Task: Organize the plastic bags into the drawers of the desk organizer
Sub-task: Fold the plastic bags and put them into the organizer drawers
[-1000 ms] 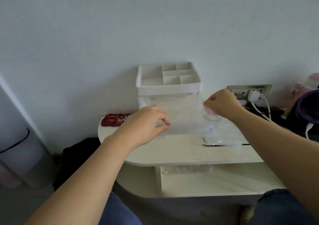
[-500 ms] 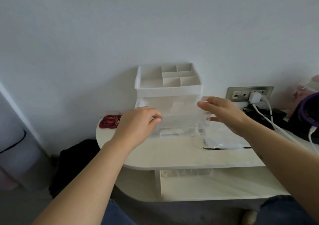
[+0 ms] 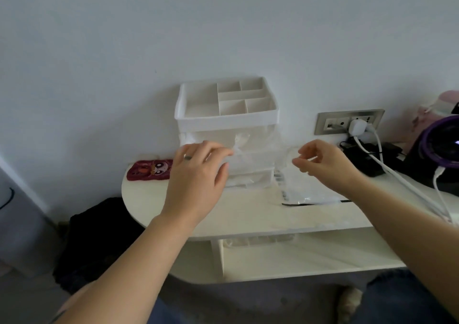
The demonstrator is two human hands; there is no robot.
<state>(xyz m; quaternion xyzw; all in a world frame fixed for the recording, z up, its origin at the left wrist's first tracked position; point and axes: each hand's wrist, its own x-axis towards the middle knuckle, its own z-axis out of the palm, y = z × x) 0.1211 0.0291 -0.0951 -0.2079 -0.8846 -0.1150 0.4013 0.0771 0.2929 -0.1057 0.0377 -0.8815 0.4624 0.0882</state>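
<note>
With our left hand (image 3: 196, 174) pressing near-straight fingers on the crumpled clear plastic bag (image 3: 253, 153) before the drawers of the white plastic desk organizer (image 3: 224, 122), and our right hand (image 3: 323, 164) loosely curled, perhaps pinching its edge, we should flatten the film, then slide it in level.
</note>
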